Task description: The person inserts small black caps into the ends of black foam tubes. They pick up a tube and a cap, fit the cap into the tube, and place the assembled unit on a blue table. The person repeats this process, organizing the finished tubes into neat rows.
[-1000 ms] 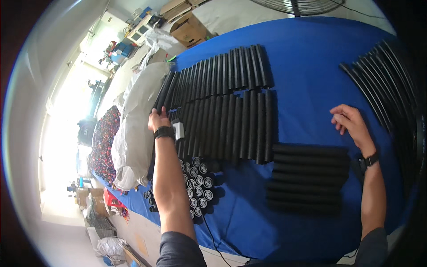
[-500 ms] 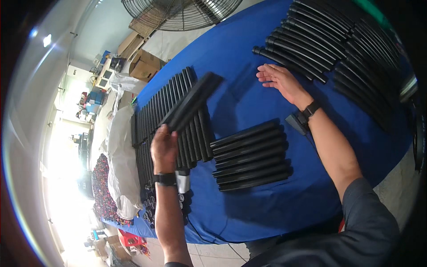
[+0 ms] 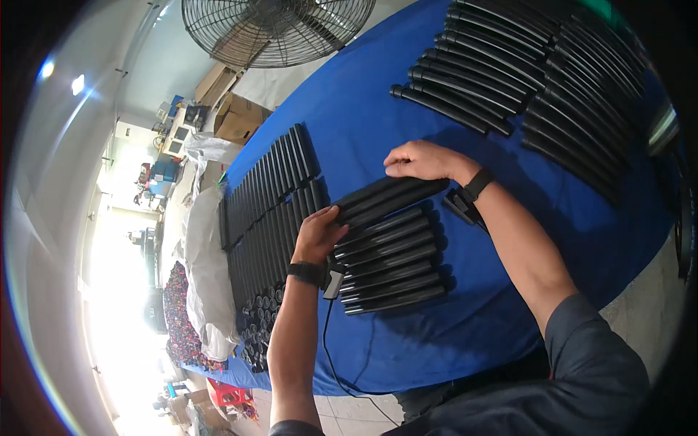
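While I watched through the head camera, the left hand [image 3: 318, 234] gripped one end of a small bundle of black, ribbed, rigid-looking plastic tubes [image 3: 389, 198], fingers curled over the ends, and the right hand [image 3: 422, 160] lay flat on the other end, fingers pressed together on top. The bundle sat across the far side of a short stack of the same black tubes [image 3: 389, 261], near the middle of the blue-covered table [image 3: 349, 123].

I judged the tubes light and stiff, round enough to roll apart, so a hold at both ends looked right to me.

Toward the left edge lay two long rows of matching tubes [image 3: 269, 211], with more standing on end [image 3: 258, 330] at the near left corner. Longer black tubes [image 3: 523, 73] crowded the far right side. A white bag [image 3: 207, 269] hung off the left edge, and a large floor fan [image 3: 276, 29] stood beyond the far edge. A cable from the left wrist trailed over the near edge, close to the stack.
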Demonstrator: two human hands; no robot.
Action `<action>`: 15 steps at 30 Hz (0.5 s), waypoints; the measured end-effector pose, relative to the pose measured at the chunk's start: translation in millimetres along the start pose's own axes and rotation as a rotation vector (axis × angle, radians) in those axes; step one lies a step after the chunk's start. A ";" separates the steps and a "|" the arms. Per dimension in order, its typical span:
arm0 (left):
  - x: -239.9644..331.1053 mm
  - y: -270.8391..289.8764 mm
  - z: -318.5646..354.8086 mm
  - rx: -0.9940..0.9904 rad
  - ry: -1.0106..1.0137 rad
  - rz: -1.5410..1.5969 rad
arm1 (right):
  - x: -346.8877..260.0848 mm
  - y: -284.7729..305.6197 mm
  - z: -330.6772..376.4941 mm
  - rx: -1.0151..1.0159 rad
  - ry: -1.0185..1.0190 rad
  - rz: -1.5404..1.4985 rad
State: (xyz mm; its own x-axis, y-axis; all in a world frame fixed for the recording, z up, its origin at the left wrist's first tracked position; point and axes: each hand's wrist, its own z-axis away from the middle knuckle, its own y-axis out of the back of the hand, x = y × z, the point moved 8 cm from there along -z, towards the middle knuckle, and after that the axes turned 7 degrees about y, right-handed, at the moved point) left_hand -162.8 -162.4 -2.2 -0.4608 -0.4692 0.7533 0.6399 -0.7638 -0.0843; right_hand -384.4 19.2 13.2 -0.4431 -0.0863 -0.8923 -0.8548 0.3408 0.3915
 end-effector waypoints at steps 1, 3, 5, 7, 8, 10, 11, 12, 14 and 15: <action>-4.6 5.9 -4.0 0.008 0.029 0.000 | -2.1 -5.5 -1.6 -0.017 0.040 0.076; -9.0 11.8 -7.1 -0.004 0.059 0.021 | -13.1 -16.2 -3.6 -0.049 0.121 0.229; -10.3 12.5 -8.7 -0.043 0.059 0.062 | -17.8 -21.9 -1.6 -0.124 0.070 0.257; -10.8 17.3 -11.2 0.018 0.074 0.112 | -18.3 -25.7 -1.5 -0.179 0.009 0.274; -11.0 21.1 -11.0 0.048 0.082 0.137 | -21.7 -27.5 -1.7 -0.177 0.013 0.278; -8.6 22.5 -10.1 0.074 0.073 0.114 | -23.9 -28.6 -0.4 -0.172 0.011 0.293; -7.7 24.1 -8.7 0.088 0.069 0.102 | -24.9 -31.0 -2.0 -0.165 0.015 0.286; -5.6 21.2 -7.8 0.085 0.057 0.085 | -23.0 -33.1 -3.1 -0.156 0.013 0.280; -1.8 16.7 -4.4 0.080 0.033 0.049 | -22.8 -35.1 -4.5 -0.091 0.054 0.284; 0.0 16.3 -2.7 0.082 0.020 0.045 | -24.4 -35.0 -4.0 -0.034 0.097 0.293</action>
State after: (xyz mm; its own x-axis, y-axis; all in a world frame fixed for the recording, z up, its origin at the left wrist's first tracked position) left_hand -154.1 -176.0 -5.3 -0.4419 -0.5115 0.7370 0.7082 -0.7032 -0.0634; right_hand -344.8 5.7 22.1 -0.6944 -0.0781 -0.7153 -0.6945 0.3328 0.6379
